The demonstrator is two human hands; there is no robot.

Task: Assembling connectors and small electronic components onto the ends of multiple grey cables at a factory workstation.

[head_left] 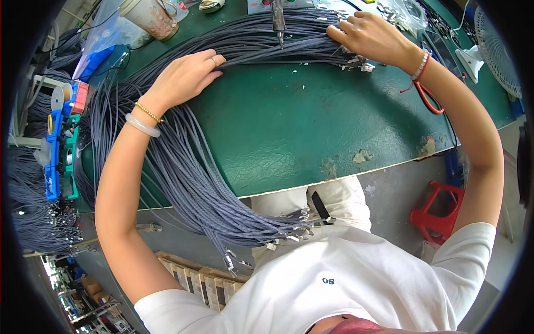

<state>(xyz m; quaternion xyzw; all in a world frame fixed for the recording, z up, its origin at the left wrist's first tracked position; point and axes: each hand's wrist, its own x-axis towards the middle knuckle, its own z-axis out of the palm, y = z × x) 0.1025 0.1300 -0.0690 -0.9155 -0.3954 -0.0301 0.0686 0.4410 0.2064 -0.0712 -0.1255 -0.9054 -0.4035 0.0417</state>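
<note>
A thick bundle of grey braided cables [192, 172] arcs across the green table and hangs over its near edge, metal connectors at its ends. My left hand [186, 77] lies over the left bend of the bundle. Its fingers curve round some strands, thumb toward the fingertips. At the far right end of the bundle, my right hand [375, 38] is closed with bent fingers on the cables, just above a cluster of silver connectors [356, 61]. Its fingertips are partly hidden. Between my hands, a pointed tool [278, 25] stands tip-down over the strands.
A patterned cup [150, 19] stands at the far left, and blue and green bins [53, 161] line the left side. At the right are a white fan [498, 53] and an orange-red loop [428, 99]. A red stool [436, 214] stands below the table.
</note>
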